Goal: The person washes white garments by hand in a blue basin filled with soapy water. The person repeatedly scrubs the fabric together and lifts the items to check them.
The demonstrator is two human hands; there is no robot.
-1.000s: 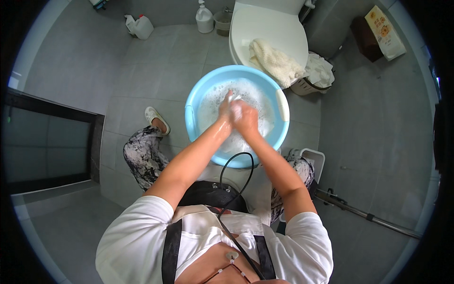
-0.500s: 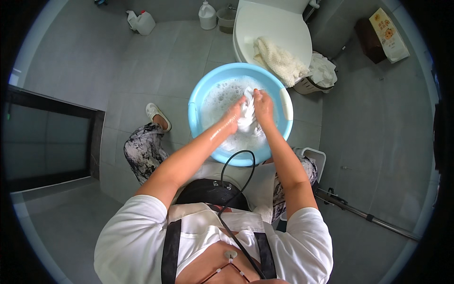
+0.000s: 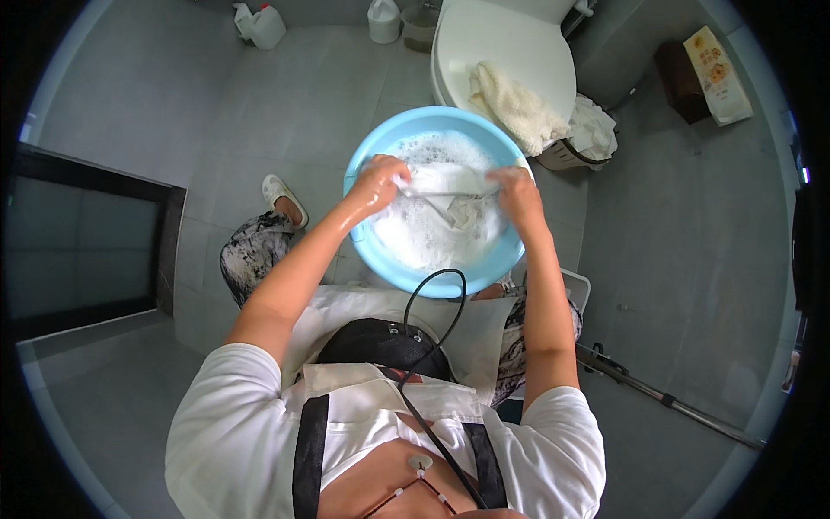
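A light-blue round basin point(image 3: 393, 271) holds sudsy water. Across it a wet white cloth point(image 3: 450, 180) is stretched between my two hands, its lower part lying in the foam. My left hand point(image 3: 379, 183) grips the cloth's left end near the basin's left side. At the right side, my right hand point(image 3: 520, 195) is closed on the other end. Whether the cloth is a garment or a towel I cannot make out.
Beyond the basin stands a white toilet point(image 3: 493, 48) with a cream knitted cloth point(image 3: 519, 108) on its lid. A basket of white crumpled stuff point(image 3: 591, 130) sits beside it. White jugs point(image 3: 264, 28) stand far left. A black cable point(image 3: 411, 311) loops over the basin's near rim.
My hands were close together on the bunched cloth mid-basin. They have moved apart, left and right, and the cloth is now spread between them.
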